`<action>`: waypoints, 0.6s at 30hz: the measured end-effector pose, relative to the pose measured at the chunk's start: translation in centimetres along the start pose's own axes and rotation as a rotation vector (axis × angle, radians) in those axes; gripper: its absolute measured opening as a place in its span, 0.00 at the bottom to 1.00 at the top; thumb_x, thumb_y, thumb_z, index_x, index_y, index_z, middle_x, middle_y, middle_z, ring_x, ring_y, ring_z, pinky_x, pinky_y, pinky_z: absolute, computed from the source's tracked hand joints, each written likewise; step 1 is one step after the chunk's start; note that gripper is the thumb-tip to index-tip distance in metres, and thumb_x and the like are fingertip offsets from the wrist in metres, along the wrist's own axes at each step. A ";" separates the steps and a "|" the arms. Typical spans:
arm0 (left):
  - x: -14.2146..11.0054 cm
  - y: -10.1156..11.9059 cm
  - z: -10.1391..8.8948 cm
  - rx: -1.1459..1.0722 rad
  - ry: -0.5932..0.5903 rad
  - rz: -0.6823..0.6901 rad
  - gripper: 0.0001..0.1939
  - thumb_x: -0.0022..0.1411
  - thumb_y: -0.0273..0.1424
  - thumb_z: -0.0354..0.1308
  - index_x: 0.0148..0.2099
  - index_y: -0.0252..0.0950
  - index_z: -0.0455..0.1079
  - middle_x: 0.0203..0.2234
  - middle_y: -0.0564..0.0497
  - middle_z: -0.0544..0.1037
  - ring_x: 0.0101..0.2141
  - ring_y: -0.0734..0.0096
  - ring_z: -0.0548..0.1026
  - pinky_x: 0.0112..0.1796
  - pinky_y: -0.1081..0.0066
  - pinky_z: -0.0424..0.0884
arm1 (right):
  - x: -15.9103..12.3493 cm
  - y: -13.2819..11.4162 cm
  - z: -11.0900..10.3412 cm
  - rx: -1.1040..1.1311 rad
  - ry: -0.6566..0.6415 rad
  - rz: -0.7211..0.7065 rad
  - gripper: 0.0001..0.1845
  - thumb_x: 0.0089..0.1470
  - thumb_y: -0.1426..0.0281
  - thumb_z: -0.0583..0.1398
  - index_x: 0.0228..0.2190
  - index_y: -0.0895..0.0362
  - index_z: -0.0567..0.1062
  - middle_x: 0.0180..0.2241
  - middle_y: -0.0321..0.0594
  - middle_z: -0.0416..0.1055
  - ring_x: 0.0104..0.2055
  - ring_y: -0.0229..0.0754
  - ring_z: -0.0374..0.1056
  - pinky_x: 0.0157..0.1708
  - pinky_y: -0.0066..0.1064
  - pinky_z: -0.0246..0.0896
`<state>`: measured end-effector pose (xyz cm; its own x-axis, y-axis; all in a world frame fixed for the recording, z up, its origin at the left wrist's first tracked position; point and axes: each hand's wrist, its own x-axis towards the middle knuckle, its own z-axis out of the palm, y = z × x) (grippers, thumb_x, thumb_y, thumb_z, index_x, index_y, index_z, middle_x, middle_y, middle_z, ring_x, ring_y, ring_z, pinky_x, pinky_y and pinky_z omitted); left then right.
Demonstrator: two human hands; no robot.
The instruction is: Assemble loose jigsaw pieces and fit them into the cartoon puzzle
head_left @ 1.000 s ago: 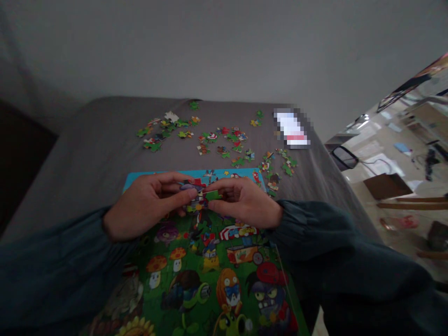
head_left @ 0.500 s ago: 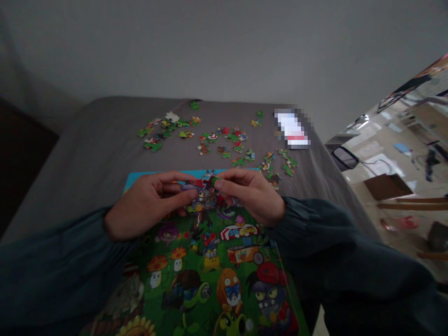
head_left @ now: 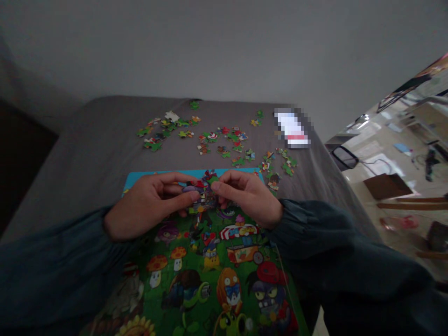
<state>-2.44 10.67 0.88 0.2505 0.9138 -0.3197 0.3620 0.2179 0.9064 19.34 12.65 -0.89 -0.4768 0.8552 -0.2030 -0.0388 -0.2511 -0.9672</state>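
My left hand point(head_left: 150, 205) is closed, thumb and fingers pinching a purple-and-red jigsaw puzzle piece point(head_left: 196, 189); I cannot tell whether it is one piece or several joined. Facing it, my right hand point(head_left: 252, 196) pinches a green-and-red puzzle piece point(head_left: 212, 179) against the left one's edge. Whether the two are interlocked is not clear. Both hands hover over the top part of a cartoon picture board point(head_left: 192, 259), green with a blue upper edge. The fingertips cover some of the pieces.
Loose puzzle pieces lie beyond the board on a grey cloth surface: a left cluster point(head_left: 164, 128), a middle group point(head_left: 224, 135) and a right group point(head_left: 289, 163). A blurred-out phone point(head_left: 292, 128) rests at the back right. A wall stands behind.
My right hand has shifted slightly left and turned its piece, so that its printed side shows more. The left hand's piece has tilted a little toward me. The loose pieces stay put.
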 end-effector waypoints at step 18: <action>0.1 0.0 -0.7 -0.155 0.069 -0.037 0.16 0.55 0.42 0.69 0.44 0.44 0.79 0.24 0.58 0.82 0.23 0.77 0.76 0.26 0.82 0.73 | -0.6 -1.2 -0.9 -0.097 -0.085 -0.134 0.11 0.54 0.64 0.68 0.34 0.56 0.73 0.26 0.31 0.72 0.24 0.30 0.66 0.23 0.23 0.62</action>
<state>-3.03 11.00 1.00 0.1758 0.9244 -0.3386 0.2258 0.2969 0.9278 20.46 12.88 0.23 -0.5462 0.8354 -0.0618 -0.0236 -0.0891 -0.9957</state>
